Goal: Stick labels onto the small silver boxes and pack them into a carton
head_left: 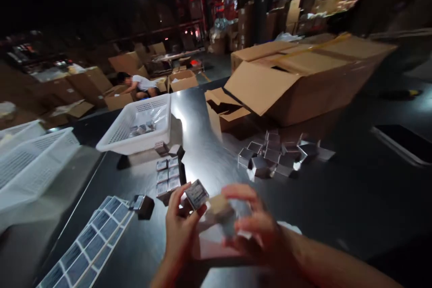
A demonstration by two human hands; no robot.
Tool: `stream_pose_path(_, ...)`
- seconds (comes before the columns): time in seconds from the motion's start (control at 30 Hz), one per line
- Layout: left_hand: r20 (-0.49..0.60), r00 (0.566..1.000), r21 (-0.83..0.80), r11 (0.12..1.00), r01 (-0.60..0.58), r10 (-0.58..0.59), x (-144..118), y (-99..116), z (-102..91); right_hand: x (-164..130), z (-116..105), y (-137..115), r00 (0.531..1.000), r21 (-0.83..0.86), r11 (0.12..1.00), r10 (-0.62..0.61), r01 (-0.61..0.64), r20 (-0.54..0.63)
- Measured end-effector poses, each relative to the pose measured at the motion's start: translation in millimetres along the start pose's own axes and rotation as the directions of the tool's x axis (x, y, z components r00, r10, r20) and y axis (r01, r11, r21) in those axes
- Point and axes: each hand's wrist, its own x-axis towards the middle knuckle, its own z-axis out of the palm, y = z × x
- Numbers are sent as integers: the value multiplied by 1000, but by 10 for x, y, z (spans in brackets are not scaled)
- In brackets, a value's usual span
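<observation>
My left hand (178, 229) grips a small silver box (196, 194) with a printed label on its top face. My right hand (258, 227) is blurred and closes around a small item (221, 209) right beside that box; what the item is I cannot tell. Both hands hover low over the dark shiny table (337, 198) near its front edge. Just beyond the left hand lies a row of labelled small boxes (168, 175). A heap of plain silver boxes (276, 155) sits further back on the right.
A label sheet (89, 243) lies at the front left, a small dark box (143, 204) beside it. A white basket (138, 123) holds a few boxes; more white baskets (30, 162) stand left. Open cartons (297, 76) fill the back right. A person (137, 84) crouches among cartons far behind.
</observation>
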Motion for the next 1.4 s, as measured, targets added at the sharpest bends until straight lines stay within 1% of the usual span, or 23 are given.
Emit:
stream_pose_path(0.03,54,998,-6,1000,-10,11,-27,-10,14,0,-45,61,995,-23,995,100,-100,15)
stream_pose_path(0.07,116,993,0,1000,-5,5,-55,-18,24,-6,-77,121,978,-41,980,196,-194,64)
stream_pose_path(0.1,181,983,13,1000,6,-9,-83,-24,31,-16,-95,174,956,-24,965,262,-261,132)
stream_pose_path(0.17,266,963,56,998,26,-40,-124,-29,33,-36,-99,244,913,68,933,327,-352,244)
stream_pose_path(0.23,297,953,125,992,22,-58,-136,-22,18,-45,-76,270,901,154,912,328,-380,286)
stream_pose_path(0.3,299,954,174,984,-41,-14,-122,-3,-12,-45,-46,272,904,206,901,318,-382,286)
stream_pose_path(0.33,306,952,185,978,-95,35,-110,10,-29,-44,-35,271,905,223,897,315,-383,286)
stream_pose_path(0.4,341,927,187,955,-228,155,-85,44,-59,-41,-35,273,898,224,890,327,-397,294)
stream_pose_path(0.47,362,898,200,920,-337,250,-67,81,-80,-25,-74,274,908,164,914,320,-371,271)
stream_pose_path(0.53,347,887,235,888,-396,304,-54,111,-94,14,-142,266,923,90,930,335,-356,192)
stream_pose_path(0.6,331,890,267,873,-408,315,-45,125,-103,73,-212,247,920,96,915,387,-391,60)
stream_pose_path(0.67,337,904,271,892,-361,264,-42,120,-109,134,-258,224,873,191,865,483,-465,-62)
stream_pose_path(0.7,352,910,257,913,-317,217,-43,111,-109,159,-267,213,839,253,828,535,-500,-95)
stream_pose_path(0.73,376,912,233,935,-266,166,-47,98,-109,179,-270,205,797,316,777,596,-545,-92)
stream_pose_path(0.77,404,908,203,956,-211,115,-53,82,-107,195,-268,197,748,375,708,661,-599,-53)
stream_pose_path(0.83,457,889,132,985,-111,39,-69,49,-99,216,-262,185,640,456,538,763,-709,95)
stream_pose_path(0.9,487,873,61,998,-32,-2,-86,24,-91,229,-261,171,534,474,371,801,-798,272)
stream_pose_path(0.97,512,859,-1,999,35,-30,-98,12,-84,239,-268,149,454,468,255,805,-846,383)
stream_pose_path(1.03,536,843,-32,996,80,-51,-103,12,-76,252,-273,120,396,465,180,815,-867,422)
stream_pose_path(1.1,538,840,-23,996,89,-62,-102,17,-64,268,-270,88,348,452,140,839,-881,418)
stream_pose_path(1.2,512,858,4,999,48,-43,-97,13,-44,287,-253,53,287,401,109,863,-910,416)
stream_pose_path(1.3,487,874,22,1000,-1,-10,-93,-12,-34,287,-229,43,271,372,112,872,-922,409)
stream_pose_path(1.4,461,888,63,998,-30,-2,-95,-29,-37,273,-208,47,275,374,118,875,-920,399)
